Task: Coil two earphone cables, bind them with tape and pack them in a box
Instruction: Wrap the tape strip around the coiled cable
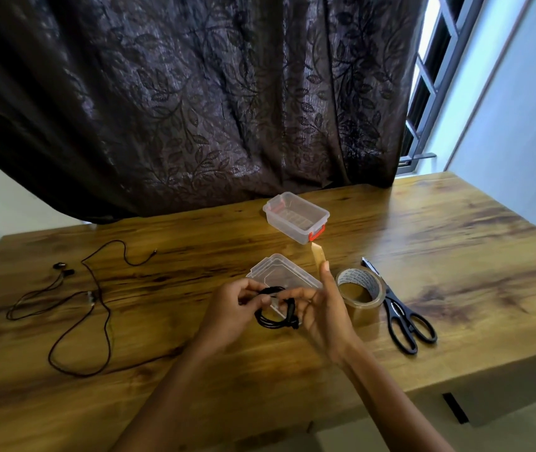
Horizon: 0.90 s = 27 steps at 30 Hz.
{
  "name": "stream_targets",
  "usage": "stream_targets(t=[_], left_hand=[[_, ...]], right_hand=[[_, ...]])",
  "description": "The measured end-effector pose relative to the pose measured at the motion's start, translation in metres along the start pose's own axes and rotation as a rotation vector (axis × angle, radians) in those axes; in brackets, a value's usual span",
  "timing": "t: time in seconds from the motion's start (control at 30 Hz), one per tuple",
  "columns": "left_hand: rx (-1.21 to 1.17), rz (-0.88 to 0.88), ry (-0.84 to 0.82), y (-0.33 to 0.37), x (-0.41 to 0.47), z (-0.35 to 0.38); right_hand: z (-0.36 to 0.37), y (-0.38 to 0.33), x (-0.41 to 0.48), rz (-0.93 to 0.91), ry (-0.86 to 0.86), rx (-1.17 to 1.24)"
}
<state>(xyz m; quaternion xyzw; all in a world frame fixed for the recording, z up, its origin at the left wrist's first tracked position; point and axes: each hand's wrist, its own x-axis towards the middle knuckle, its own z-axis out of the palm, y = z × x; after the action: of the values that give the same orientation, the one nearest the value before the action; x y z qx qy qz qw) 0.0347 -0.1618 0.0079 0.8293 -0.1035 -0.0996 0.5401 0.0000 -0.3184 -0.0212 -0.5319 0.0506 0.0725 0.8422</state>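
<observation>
A coiled black earphone cable (pixel 274 316) hangs between my hands above the table. My left hand (pixel 232 308) pinches the top of the coil. My right hand (pixel 320 309) touches the coil's right side, and a strip of clear brownish tape (pixel 318 252) sticks up from its raised fingertip. A second earphone cable (pixel 92 298) lies loose and uncoiled on the left of the table. The clear plastic box (pixel 296 216) with a red latch stands open behind my hands. Its clear lid (pixel 279 272) lies flat just beyond the coil.
A roll of brown packing tape (pixel 361 288) stands right of my right hand. Black scissors (pixel 400 316) lie beside it, handles toward me. A dark patterned curtain (pixel 194 93) hangs behind the wooden table (pixel 455 239), whose front edge is near me.
</observation>
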Motion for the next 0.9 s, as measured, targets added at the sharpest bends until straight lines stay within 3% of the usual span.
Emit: stream_targets(t=[0.27, 0.4, 0.63, 0.8, 0.9], left_hand=[[-0.540, -0.246, -0.230, 0.011, -0.004, -0.009], [-0.593, -0.326, -0.310, 0.021, -0.002, -0.014], [-0.513, -0.302, -0.208, 0.030, -0.004, -0.009], [-0.501, -0.220, -0.078, 0.043, -0.007, -0.004], [-0.467, -0.188, -0.012, 0.052, -0.006, -0.004]], right_hand=[[0.014, -0.029, -0.006, -0.028, -0.019, -0.074], [0.017, -0.037, -0.009, -0.042, -0.027, -0.087], [0.019, -0.041, -0.012, -0.093, 0.051, -0.116], [0.022, -0.046, -0.017, -0.234, 0.110, -0.163], [0.026, -0.051, -0.020, -0.394, 0.233, -0.217]])
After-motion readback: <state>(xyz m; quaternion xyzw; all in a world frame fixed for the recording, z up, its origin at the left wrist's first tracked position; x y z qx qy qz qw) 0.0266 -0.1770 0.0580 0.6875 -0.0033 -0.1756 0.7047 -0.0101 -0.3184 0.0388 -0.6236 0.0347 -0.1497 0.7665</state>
